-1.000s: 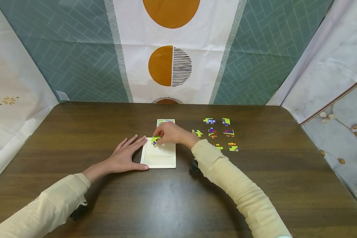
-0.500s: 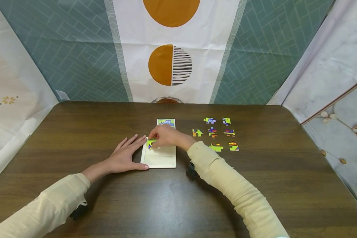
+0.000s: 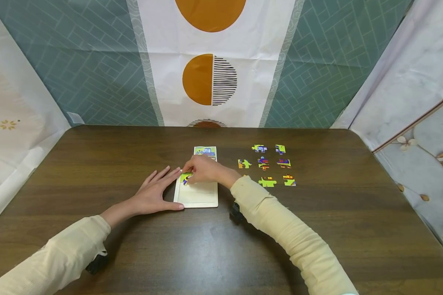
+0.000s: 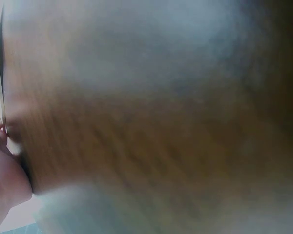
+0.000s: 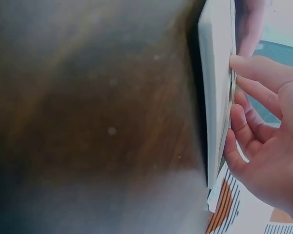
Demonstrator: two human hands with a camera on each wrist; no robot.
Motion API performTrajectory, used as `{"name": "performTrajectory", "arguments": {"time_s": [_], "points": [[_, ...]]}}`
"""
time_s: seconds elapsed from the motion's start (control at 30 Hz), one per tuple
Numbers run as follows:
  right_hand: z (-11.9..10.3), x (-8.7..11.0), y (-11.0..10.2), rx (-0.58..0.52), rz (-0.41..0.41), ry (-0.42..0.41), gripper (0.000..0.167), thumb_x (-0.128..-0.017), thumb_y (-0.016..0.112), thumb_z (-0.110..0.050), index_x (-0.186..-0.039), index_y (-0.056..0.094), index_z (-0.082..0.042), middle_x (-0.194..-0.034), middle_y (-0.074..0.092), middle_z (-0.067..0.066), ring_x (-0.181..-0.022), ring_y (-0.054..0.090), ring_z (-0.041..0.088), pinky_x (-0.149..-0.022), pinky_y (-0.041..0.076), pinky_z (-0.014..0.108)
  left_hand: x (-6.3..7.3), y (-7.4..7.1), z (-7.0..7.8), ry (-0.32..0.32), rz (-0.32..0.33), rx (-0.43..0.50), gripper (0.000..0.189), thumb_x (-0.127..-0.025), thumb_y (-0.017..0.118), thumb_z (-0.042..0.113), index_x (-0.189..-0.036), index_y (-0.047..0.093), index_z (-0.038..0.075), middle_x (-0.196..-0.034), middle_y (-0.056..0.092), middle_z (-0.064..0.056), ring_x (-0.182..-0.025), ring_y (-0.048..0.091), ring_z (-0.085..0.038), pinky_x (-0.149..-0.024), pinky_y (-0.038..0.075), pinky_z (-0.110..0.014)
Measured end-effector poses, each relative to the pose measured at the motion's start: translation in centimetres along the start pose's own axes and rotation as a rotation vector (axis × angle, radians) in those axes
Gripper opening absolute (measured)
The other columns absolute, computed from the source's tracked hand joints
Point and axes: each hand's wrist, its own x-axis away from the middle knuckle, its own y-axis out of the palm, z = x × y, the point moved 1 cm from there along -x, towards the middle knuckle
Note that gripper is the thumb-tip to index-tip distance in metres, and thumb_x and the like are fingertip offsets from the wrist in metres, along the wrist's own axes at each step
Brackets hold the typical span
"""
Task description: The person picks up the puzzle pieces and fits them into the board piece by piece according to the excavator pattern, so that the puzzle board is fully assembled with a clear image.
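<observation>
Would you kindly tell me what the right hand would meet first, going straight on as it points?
Probably the left hand, spread at the left edge of the white tray, though the gap is hard to judge.

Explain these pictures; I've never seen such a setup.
These are a person's bare hands: the left hand and the right hand. The wide picture comes from a camera worn on the head; the two closer ones come from a camera on each wrist. On the brown table lie a pale tray, a partly hidden picture card beyond it, and loose puzzle pieces to the right. The left hand rests spread at the tray's left side; the right hand pinches a green puzzle piece at the tray's far left corner.
</observation>
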Motion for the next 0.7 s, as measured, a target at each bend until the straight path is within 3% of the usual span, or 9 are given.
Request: {"name": "performTrajectory", "arguments": {"time_s": [0.17, 0.37, 0.7], "points": [[0.3, 0.11, -0.01, -0.013, 0.002, -0.021, 0.031, -0.082, 0.076, -0.009, -0.112, 0.073, -0.004, -0.098, 0.069, 0.006, -0.081, 0.057, 0.013, -0.071, 0.044, 0.019, -0.12, 0.07, 0.1, -0.003, -0.008, 0.001, 0.101, -0.076, 0.073, 0.059, -0.151, 0.032, 0.007, -0.156, 0.028, -0.01, -0.145, 0.013, -0.034, -0.112, 0.003, -0.056], [0.27, 0.16, 0.02, 0.015, -0.003, -0.019, 0.032, -0.083, 0.076, -0.011, -0.114, 0.072, -0.006, -0.098, 0.066, 0.007, -0.085, 0.055, 0.013, -0.071, 0.043, 0.019, -0.04, 0.06, 0.16, -0.003, -0.017, -0.017, 0.1, -0.077, 0.072, 0.06, -0.151, 0.032, 0.007, -0.157, 0.027, -0.01, -0.145, 0.012, -0.034, -0.112, 0.002, -0.058], [0.3, 0.17, 0.13, 0.012, 0.008, 0.013, 0.032, -0.082, 0.076, -0.011, -0.114, 0.073, -0.008, -0.096, 0.064, 0.005, -0.084, 0.054, 0.012, -0.069, 0.043, 0.018, 0.02, 0.15, 0.19, 0.044, 0.002, -0.048, 0.09, -0.079, 0.07, 0.058, -0.149, 0.04, 0.011, -0.157, 0.026, -0.009, -0.145, 0.013, -0.035, -0.111, 0.004, -0.059]]}}
